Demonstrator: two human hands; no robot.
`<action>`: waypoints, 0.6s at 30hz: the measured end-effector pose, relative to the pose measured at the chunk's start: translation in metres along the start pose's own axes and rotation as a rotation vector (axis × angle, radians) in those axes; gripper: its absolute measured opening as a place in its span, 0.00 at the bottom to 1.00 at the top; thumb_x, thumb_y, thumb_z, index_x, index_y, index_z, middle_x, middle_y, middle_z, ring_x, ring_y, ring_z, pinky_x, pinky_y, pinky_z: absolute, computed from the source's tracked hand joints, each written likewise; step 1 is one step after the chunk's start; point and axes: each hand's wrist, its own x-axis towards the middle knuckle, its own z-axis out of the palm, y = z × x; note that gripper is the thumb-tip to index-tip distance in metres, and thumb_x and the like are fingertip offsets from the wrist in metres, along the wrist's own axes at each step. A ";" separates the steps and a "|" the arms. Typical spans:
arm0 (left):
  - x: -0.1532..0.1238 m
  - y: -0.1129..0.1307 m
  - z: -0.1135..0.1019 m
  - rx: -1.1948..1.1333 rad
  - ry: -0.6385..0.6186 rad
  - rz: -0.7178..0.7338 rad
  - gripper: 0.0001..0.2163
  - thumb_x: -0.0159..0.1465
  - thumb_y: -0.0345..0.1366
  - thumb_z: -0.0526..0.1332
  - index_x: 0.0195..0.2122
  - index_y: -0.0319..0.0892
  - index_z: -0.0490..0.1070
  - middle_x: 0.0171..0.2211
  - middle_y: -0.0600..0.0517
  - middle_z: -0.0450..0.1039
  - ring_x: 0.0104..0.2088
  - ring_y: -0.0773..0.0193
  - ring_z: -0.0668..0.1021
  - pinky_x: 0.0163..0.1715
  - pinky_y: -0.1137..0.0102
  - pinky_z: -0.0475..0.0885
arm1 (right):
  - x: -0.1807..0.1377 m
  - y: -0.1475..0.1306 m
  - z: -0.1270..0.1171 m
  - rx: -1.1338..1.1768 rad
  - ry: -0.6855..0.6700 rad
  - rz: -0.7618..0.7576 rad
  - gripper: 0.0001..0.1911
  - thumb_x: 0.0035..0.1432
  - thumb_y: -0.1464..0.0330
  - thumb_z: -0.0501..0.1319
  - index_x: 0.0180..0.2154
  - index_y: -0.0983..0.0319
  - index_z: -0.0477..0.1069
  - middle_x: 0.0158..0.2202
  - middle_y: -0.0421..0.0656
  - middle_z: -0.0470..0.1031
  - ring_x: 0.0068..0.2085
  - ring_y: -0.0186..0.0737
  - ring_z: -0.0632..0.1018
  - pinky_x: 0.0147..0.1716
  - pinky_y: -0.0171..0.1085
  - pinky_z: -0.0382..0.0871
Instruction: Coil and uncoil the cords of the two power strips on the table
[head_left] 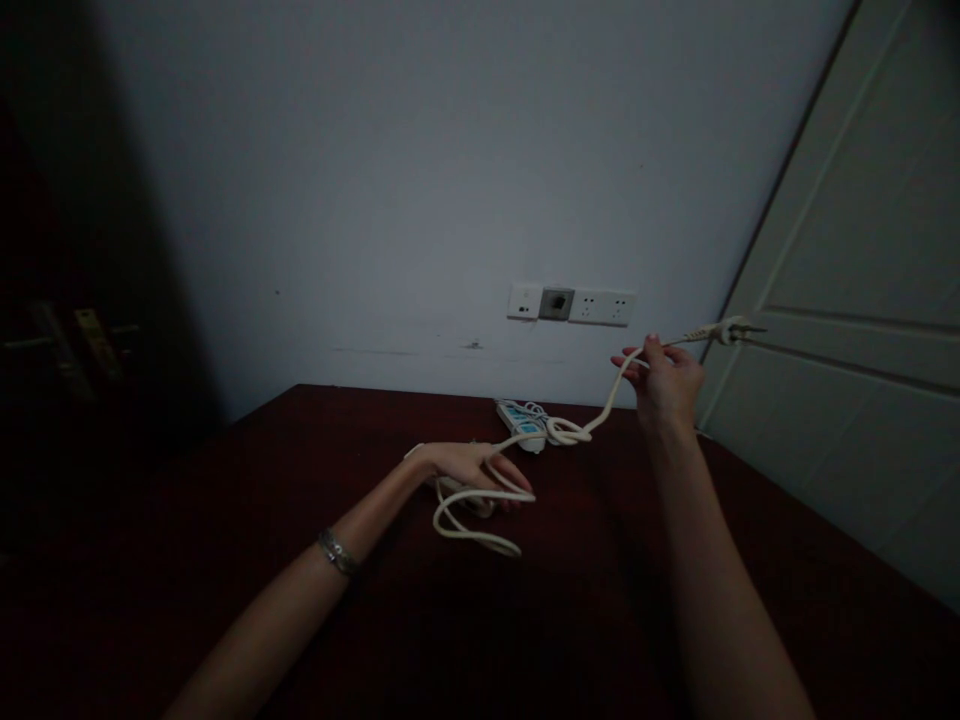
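Observation:
A white power cord (480, 495) hangs in loose loops about my left hand (476, 465). That hand is palm down over the table, its fingers curled round part of the cord; a pale object partly shows beneath it and I cannot make out its kind. From there the cord runs right through a loose twist (568, 432) up to my right hand (667, 380). My right hand pinches the cord between thumb and fingers, close to the plug (731, 330), which points right in the air.
A white and blue power strip (525, 428), with a thin cord on it, lies at the back of the dark red table (337, 420). Wall sockets (600, 307) are above it. A pale panelled door (847, 270) stands at right, a dark door with a handle (94, 340) at left.

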 end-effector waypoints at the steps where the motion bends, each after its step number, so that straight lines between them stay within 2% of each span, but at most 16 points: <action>1: -0.001 0.003 0.000 -0.019 0.038 0.058 0.24 0.50 0.32 0.66 0.50 0.42 0.70 0.44 0.47 0.75 0.42 0.61 0.77 0.41 0.68 0.72 | -0.004 -0.003 0.004 0.003 -0.014 0.001 0.19 0.47 0.59 0.66 0.27 0.62 0.58 0.21 0.39 0.72 0.20 0.34 0.77 0.12 0.23 0.65; 4: -0.004 0.017 0.002 -0.106 0.079 0.229 0.30 0.46 0.29 0.67 0.53 0.41 0.66 0.51 0.45 0.69 0.53 0.58 0.70 0.52 0.62 0.64 | -0.014 -0.009 0.016 0.019 -0.067 -0.010 0.18 0.48 0.59 0.66 0.27 0.62 0.59 0.22 0.40 0.72 0.21 0.34 0.77 0.12 0.23 0.65; 6: -0.007 0.029 0.007 -0.173 0.095 0.314 0.31 0.47 0.28 0.66 0.54 0.41 0.64 0.53 0.44 0.67 0.56 0.57 0.67 0.55 0.61 0.59 | -0.019 -0.011 0.021 0.028 -0.088 -0.021 0.18 0.48 0.59 0.65 0.27 0.62 0.59 0.22 0.40 0.72 0.21 0.34 0.77 0.12 0.24 0.64; 8: -0.009 0.041 0.015 -0.208 0.118 0.367 0.29 0.48 0.28 0.66 0.53 0.39 0.64 0.52 0.42 0.67 0.55 0.57 0.68 0.56 0.61 0.58 | -0.023 -0.013 0.024 0.031 -0.104 -0.022 0.19 0.48 0.58 0.65 0.27 0.61 0.58 0.22 0.40 0.72 0.21 0.34 0.77 0.12 0.24 0.64; 11: -0.009 0.056 0.029 -0.255 0.143 0.385 0.27 0.51 0.30 0.66 0.54 0.38 0.62 0.47 0.41 0.70 0.46 0.57 0.75 0.51 0.58 0.64 | -0.027 -0.013 0.029 0.034 -0.127 -0.014 0.19 0.48 0.58 0.65 0.28 0.61 0.57 0.23 0.39 0.72 0.22 0.34 0.77 0.13 0.25 0.63; 14: -0.009 0.065 0.040 -0.222 0.158 0.346 0.26 0.53 0.31 0.66 0.53 0.38 0.62 0.42 0.42 0.72 0.37 0.61 0.78 0.42 0.61 0.70 | -0.030 -0.014 0.031 0.064 -0.146 0.016 0.18 0.48 0.59 0.65 0.28 0.61 0.58 0.22 0.39 0.71 0.22 0.32 0.76 0.13 0.24 0.62; 18: -0.009 0.069 0.044 -0.164 0.204 0.282 0.21 0.53 0.32 0.66 0.49 0.38 0.66 0.40 0.43 0.73 0.33 0.63 0.78 0.36 0.65 0.72 | -0.029 -0.012 0.028 0.132 -0.206 0.111 0.13 0.50 0.64 0.63 0.28 0.62 0.60 0.24 0.39 0.72 0.23 0.30 0.75 0.16 0.25 0.64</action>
